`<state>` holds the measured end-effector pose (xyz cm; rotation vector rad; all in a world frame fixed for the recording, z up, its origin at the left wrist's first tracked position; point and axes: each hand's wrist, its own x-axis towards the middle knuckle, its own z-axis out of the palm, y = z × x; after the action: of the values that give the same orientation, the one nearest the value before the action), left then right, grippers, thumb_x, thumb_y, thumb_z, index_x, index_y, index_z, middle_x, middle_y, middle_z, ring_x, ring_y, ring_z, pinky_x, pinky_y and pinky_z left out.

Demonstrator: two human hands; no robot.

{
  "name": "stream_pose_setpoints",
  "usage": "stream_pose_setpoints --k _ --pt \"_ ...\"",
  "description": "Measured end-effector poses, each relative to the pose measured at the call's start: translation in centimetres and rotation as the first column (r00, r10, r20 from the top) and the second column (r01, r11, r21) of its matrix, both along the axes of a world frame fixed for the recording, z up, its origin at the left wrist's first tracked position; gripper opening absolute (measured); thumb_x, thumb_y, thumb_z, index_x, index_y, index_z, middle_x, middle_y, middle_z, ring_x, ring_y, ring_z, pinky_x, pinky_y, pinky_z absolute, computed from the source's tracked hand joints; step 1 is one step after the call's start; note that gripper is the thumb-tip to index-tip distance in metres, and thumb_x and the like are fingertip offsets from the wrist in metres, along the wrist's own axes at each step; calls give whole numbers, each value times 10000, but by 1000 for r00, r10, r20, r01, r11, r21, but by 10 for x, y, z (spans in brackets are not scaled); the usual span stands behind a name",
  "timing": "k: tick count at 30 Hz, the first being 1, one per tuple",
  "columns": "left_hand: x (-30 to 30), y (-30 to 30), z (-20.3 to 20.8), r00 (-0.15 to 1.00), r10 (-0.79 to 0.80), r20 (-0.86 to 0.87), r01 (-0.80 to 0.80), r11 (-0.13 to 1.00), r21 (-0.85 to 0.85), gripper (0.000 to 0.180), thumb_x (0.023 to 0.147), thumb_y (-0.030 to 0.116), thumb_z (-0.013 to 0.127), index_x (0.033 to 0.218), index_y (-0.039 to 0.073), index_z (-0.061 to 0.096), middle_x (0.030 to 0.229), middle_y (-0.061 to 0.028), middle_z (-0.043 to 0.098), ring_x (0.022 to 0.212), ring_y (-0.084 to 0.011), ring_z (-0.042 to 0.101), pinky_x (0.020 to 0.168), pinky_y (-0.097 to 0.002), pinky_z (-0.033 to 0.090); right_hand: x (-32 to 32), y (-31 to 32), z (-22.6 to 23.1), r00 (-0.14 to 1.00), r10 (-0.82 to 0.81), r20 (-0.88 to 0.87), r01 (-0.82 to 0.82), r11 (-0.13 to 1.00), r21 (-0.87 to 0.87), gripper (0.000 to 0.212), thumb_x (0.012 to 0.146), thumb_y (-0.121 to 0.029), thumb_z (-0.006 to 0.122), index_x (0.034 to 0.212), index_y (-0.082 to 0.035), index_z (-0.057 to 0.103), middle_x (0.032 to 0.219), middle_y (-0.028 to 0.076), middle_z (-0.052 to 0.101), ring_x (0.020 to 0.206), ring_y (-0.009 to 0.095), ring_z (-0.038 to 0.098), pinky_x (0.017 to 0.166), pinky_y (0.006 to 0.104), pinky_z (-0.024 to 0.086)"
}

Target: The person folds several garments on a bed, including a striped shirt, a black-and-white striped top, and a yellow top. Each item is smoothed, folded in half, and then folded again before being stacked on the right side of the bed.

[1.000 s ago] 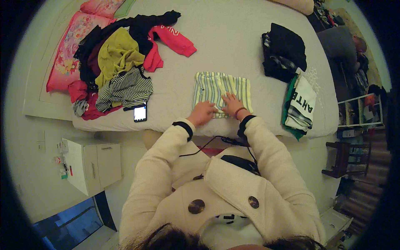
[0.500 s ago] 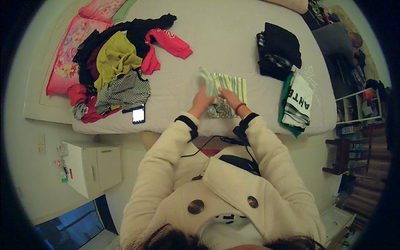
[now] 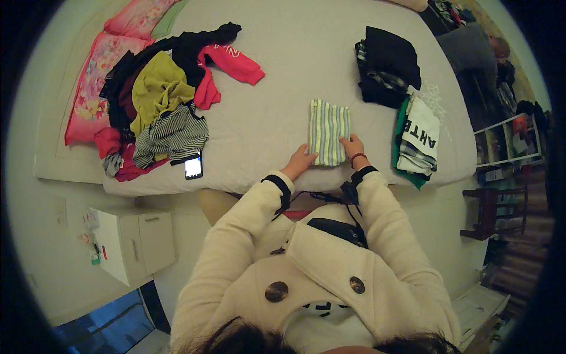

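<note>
A striped garment (image 3: pixel 329 127) in pale yellow, white, blue and grey lies on the bed in front of me, folded into a neat upright rectangle. At its near left corner, my left hand (image 3: pixel 302 159) has its fingers closed on the cloth. My right hand (image 3: pixel 354 147), with a red bracelet at the wrist, grips the right edge lower down. What kind of garment it is cannot be told from the folded shape.
A loose heap of clothes with a yellow-green top (image 3: pixel 159 88) and a black-and-white striped top (image 3: pixel 177 135) lies left, beside a lit phone (image 3: pixel 193 166). To the right sit folded dark clothes (image 3: pixel 389 68) and a folded white shirt (image 3: pixel 420 135). A white cabinet (image 3: pixel 135 236) stands lower left.
The striped garment's left part has been folded over, leaving a narrower, flat rectangle. My hands have moved apart, from on top of the cloth to its near left corner and right edge.
</note>
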<state>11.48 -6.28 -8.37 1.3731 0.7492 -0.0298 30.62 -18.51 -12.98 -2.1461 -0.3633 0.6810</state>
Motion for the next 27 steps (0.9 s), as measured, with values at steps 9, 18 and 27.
stream_pose_setpoints --k 9,18,27 --pt "-7 8 23 994 24 105 32 862 -506 395 845 262 558 1148 32 454 1059 -92 548 907 -197 572 781 -343 495 -16 0 45 692 127 -711 99 958 268 595 768 -323 654 1219 11 456 1132 131 567 949 228 584 793 329 468" --pt "13 -22 36 866 -497 52 487 864 130 463 797 342 601 1115 19 507 1024 -130 560 955 -243 548 861 -391 444 55 -87 146 879 280 -386 -135 923 361 532 764 -297 661 1189 -22 498 1064 74 592 941 165 576 811 299 468" --pt "14 -21 -20 486 -777 -399 754 142 642 433 738 317 597 1066 38 553 1087 -219 525 973 -386 531 849 -442 431 138 -223 261 985 52 -165 45 844 534 550 759 -278 653 1185 19 471 1051 113 593 930 194 581 805 306 466"
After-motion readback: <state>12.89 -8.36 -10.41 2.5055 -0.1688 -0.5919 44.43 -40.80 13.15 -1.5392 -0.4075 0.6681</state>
